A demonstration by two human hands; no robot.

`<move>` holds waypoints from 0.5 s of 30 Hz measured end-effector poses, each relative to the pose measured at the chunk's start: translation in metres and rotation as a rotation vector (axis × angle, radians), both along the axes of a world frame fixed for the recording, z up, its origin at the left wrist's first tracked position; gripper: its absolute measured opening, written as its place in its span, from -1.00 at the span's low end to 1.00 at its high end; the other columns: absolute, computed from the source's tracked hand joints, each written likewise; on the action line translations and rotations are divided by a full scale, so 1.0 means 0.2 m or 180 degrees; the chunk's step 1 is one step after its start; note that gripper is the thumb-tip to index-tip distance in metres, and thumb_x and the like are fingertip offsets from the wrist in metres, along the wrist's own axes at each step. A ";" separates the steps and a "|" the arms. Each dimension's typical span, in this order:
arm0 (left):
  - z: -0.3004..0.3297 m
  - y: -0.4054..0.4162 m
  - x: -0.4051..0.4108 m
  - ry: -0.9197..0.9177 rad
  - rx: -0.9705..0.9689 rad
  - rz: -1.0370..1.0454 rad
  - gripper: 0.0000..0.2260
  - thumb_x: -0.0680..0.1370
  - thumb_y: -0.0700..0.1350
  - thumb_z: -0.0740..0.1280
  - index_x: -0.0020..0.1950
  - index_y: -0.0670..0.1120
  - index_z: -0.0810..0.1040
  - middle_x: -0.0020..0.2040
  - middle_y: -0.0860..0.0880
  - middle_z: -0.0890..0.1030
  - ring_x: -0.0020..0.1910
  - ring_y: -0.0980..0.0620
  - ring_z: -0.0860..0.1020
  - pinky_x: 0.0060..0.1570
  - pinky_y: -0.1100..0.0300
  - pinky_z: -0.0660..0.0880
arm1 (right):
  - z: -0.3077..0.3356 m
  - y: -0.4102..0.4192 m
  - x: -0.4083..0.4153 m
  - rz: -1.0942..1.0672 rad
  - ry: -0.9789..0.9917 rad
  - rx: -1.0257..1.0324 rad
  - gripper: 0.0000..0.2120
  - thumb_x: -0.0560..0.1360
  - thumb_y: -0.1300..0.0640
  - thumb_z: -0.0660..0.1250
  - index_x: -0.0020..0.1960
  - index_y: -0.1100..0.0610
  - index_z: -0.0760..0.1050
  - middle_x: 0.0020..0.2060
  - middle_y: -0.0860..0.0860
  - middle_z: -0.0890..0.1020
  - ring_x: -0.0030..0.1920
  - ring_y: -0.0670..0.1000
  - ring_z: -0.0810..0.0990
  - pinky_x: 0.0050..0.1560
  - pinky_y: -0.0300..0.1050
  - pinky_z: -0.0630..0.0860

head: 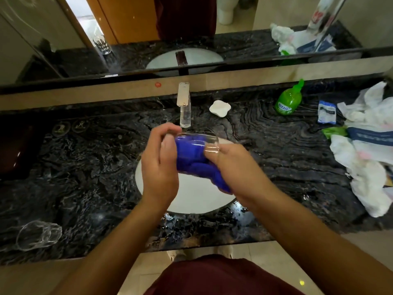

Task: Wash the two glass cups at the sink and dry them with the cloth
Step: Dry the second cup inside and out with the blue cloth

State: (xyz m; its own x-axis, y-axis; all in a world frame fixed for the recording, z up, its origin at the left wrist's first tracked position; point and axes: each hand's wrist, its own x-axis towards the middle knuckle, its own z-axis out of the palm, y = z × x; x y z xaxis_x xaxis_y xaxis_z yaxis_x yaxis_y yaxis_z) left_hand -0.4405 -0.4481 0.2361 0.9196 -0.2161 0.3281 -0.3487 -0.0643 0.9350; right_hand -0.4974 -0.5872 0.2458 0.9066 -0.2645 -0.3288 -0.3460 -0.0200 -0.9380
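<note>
**A:** Two cups in view. One glass cup (196, 153) is held over the sink (197, 201), lying on its side, mouth toward the right. The second cup (38, 235) lies tipped on its side on the desk (276, 167), far left, near the front edge, well apart from the hands.

**B:** Hand state?

**A:** Left hand (159, 165) is wrapped around the base end of the held cup, fingers curled over the top, thumb on the near side. Right hand (231, 167) grips the blue cloth (191, 158) at the cup's mouth. Most of the cloth is stuffed inside the glass; a tail hangs out below the right palm.

**B:** Tap?

**A:** Faucet (184, 105) stands just behind the hands, at the back rim of the sink. Can't tell whether water is running. Wet drops on the desk at the sink's front edge.

**B:** Anything else on the desk?

**A:** White soap dish (220, 108) right of the faucet. Green bottle (289, 100) further right, upright. Small blue-and-white packet (326, 112) beside it. Pile of white plastic bags (368, 150) at the far right end. Mirror (191, 28) runs along the back wall and shows the sink and the bags.
</note>
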 end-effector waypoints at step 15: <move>0.03 -0.01 0.05 0.3009 -0.0514 0.0183 -0.60 0.67 0.17 0.19 0.09 -0.16 0.56 -0.35 -0.08 0.58 -0.53 0.02 0.44 -0.59 0.30 0.29 | 0.00 -0.15 -0.01 0.0854 -0.1695 -0.2246 -0.71 0.61 -0.11 0.33 0.26 -0.02 0.59 0.00 -0.16 0.58 -0.18 -0.10 0.53 -0.12 -0.16 0.46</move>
State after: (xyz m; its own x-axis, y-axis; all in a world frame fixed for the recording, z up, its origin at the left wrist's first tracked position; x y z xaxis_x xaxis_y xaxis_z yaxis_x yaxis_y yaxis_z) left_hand -0.4303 -0.4505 0.2426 0.8269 -0.1796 -0.5329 0.5538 0.0963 0.8270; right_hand -0.4997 -0.6170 0.2465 0.9518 -0.0043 0.3068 0.2265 -0.6646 -0.7121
